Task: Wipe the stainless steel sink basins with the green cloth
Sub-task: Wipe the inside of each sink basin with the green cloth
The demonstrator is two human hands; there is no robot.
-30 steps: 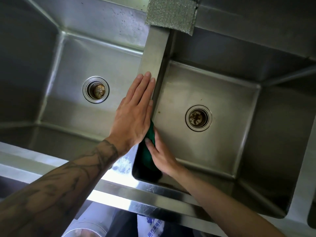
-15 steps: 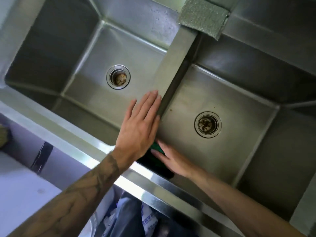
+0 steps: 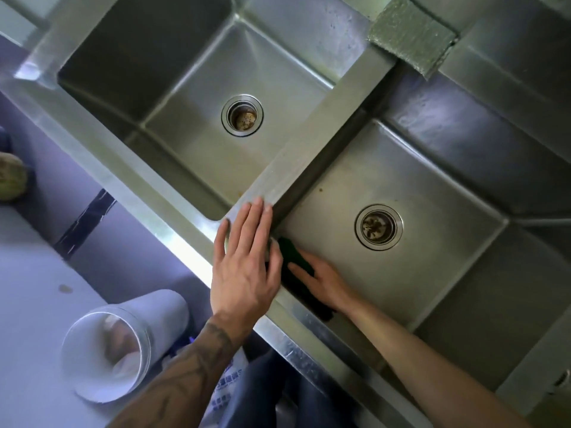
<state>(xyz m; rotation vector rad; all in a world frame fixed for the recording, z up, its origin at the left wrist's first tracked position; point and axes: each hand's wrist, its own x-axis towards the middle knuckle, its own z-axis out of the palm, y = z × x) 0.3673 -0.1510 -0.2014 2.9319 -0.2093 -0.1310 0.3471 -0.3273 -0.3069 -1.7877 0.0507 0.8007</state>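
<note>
Two stainless steel basins sit side by side, the left basin (image 3: 197, 88) and the right basin (image 3: 432, 193), split by a steel divider (image 3: 312, 143). My left hand (image 3: 244, 267) lies flat, fingers apart, on the near end of the divider where it meets the front rim. My right hand (image 3: 321, 279) is down inside the right basin and presses the green cloth (image 3: 289, 257) against the near left corner. Only part of the cloth shows beyond my fingers. Each basin has a round drain, left drain (image 3: 242, 115) and right drain (image 3: 378, 227).
A grey-green scouring pad (image 3: 411, 32) drapes over the back rim above the divider. Below the front rim (image 3: 173, 230) a white bucket (image 3: 123, 344) lies on its side on the pale floor. A round brownish object (image 3: 9, 180) sits at the left edge.
The view has swung left and tilted, so floor and bucket now show. My right hand slid the cloth lower into the near left corner; my left hand stays flat on the divider.
</note>
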